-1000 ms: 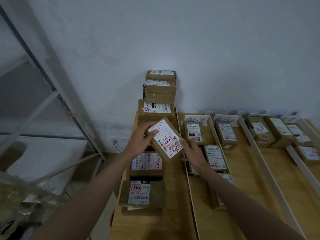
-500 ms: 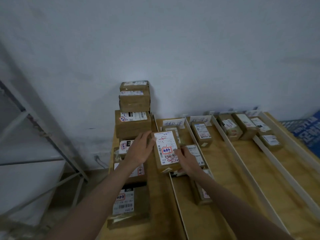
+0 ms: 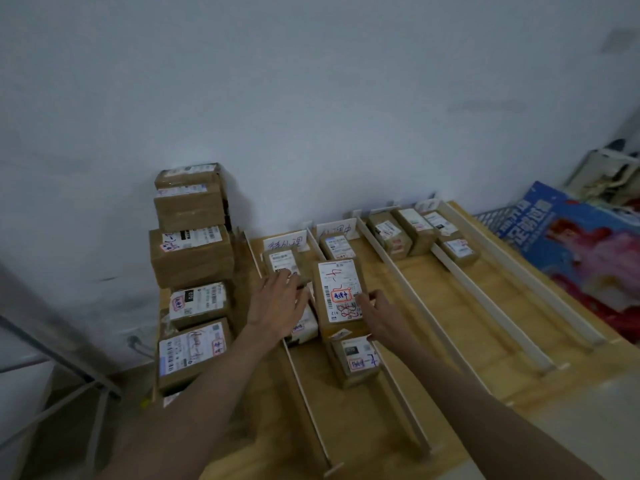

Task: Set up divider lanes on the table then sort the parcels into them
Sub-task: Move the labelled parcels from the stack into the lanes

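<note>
A brown parcel [image 3: 341,296] with a white label and red scribbles is low over the near-left lanes, just behind another labelled parcel [image 3: 356,362]. My right hand [image 3: 379,315] grips its right edge, thumb on the label. My left hand [image 3: 277,303] is off it, fingers spread over a parcel [image 3: 282,263] in the first lane. White divider strips [image 3: 408,292] run front to back across the wooden table [image 3: 460,341]. A pile of brown parcels [image 3: 192,258] stands at the table's left end.
Handwritten cards [image 3: 285,240] stand at the back of the lanes. Several small parcels [image 3: 412,230] lie in the far right lanes. A blue printed package [image 3: 571,244] lies right of the table. A metal rack [image 3: 52,341] is on the left.
The parcel has travelled right from above the pile to the lanes. My left hand has let go of it; my right hand still holds it. The view has swung right.
</note>
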Motion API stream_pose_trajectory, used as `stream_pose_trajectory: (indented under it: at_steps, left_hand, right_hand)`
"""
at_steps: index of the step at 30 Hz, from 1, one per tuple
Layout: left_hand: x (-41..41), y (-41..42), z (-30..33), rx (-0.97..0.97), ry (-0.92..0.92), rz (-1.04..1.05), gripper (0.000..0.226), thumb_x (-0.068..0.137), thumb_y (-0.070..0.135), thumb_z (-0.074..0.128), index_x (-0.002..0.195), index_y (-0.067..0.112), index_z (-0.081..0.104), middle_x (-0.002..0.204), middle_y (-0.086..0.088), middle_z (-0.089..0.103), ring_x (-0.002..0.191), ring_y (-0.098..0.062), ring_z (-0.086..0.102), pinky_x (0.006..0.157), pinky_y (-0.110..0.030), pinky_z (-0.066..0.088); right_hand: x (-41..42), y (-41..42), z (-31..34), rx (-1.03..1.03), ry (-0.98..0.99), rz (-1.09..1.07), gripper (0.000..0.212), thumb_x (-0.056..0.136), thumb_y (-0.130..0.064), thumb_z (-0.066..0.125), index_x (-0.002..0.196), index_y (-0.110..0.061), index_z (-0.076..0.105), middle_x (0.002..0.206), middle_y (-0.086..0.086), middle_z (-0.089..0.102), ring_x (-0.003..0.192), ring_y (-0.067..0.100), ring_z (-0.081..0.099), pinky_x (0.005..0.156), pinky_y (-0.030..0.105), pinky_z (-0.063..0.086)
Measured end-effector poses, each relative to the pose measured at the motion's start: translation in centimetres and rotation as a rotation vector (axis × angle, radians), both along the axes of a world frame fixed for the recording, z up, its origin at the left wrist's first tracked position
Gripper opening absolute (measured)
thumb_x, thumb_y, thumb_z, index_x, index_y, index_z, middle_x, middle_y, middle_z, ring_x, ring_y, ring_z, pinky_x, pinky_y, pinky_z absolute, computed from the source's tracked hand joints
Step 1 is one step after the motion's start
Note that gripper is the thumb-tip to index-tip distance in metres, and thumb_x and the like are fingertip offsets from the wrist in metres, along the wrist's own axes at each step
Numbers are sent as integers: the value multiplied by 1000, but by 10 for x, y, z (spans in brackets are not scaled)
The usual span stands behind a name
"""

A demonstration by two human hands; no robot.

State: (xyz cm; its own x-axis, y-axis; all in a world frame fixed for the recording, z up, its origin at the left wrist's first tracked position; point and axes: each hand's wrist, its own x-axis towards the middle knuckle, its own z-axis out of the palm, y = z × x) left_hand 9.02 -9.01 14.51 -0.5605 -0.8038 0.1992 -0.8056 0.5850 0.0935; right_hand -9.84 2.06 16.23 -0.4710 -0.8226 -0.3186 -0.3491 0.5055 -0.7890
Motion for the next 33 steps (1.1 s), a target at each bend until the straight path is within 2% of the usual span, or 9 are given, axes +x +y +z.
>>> stream_pose_trajectory:
  at_steps: [3,6,10,14,17,21,24,27,33]
  left_hand:
    - [-28,12,-2,-14,-47,-4,47,102,45,26,124,20,59,127,-1,58,118,-20,55,102,-37,44]
    - [-57,25,-7,7,-78,14,52,102,48,24,133,19,55,134,-3,56,124,-22,51,107,-41,41]
    - [-99,46,-14,15,-89,50,51,103,47,29,139,18,51,141,-4,53,129,-23,48,111,-41,35]
    - [-146,70,-20,22,-62,120,54,102,46,25,134,15,54,139,-5,54,127,-23,50,108,-41,37]
    - [-180,86,-21,57,-40,180,66,95,50,10,128,16,56,135,-4,55,124,-23,50,106,-41,37]
    - [-212,101,-23,74,-14,242,52,100,43,26,131,13,54,134,-7,55,123,-25,51,107,-42,37]
    - [-223,101,-22,75,4,280,57,98,44,19,128,13,56,130,-7,58,117,-26,55,102,-41,42]
    - [-231,89,-20,88,51,306,63,95,45,13,128,11,55,131,-8,58,118,-26,55,103,-41,42]
    - [-237,38,-34,144,58,369,49,102,42,29,139,15,46,141,-5,50,129,-21,47,112,-37,34]
  right_hand:
    - [-30,15,-2,-5,26,-19,40,101,-48,42,121,-14,45,106,7,67,85,18,68,74,40,60]
    - [-64,27,-7,-4,39,-29,38,101,-49,42,119,-16,46,106,5,67,85,17,68,70,37,60]
    - [-116,39,-17,-15,32,-29,39,97,-54,42,116,-20,46,110,5,68,90,21,69,80,47,59]
    - [-169,51,-27,-3,32,8,37,101,-47,42,121,-16,45,104,2,66,82,14,66,69,35,58]
    - [-205,57,-35,13,29,56,34,101,-47,42,116,-17,43,111,9,68,89,22,68,78,42,59]
    - [-239,55,-41,23,27,101,40,101,-47,42,121,-11,44,113,12,68,92,26,69,79,45,59]
    - [-255,44,-46,24,18,114,36,100,-49,42,113,-16,44,110,11,69,92,27,68,80,50,58]
    - [-264,25,-44,39,39,129,31,101,-46,42,110,-16,43,107,8,67,90,25,67,78,45,58]
    - [-281,-38,-53,25,44,174,40,102,-44,43,120,-8,50,108,4,65,94,21,64,70,32,50]
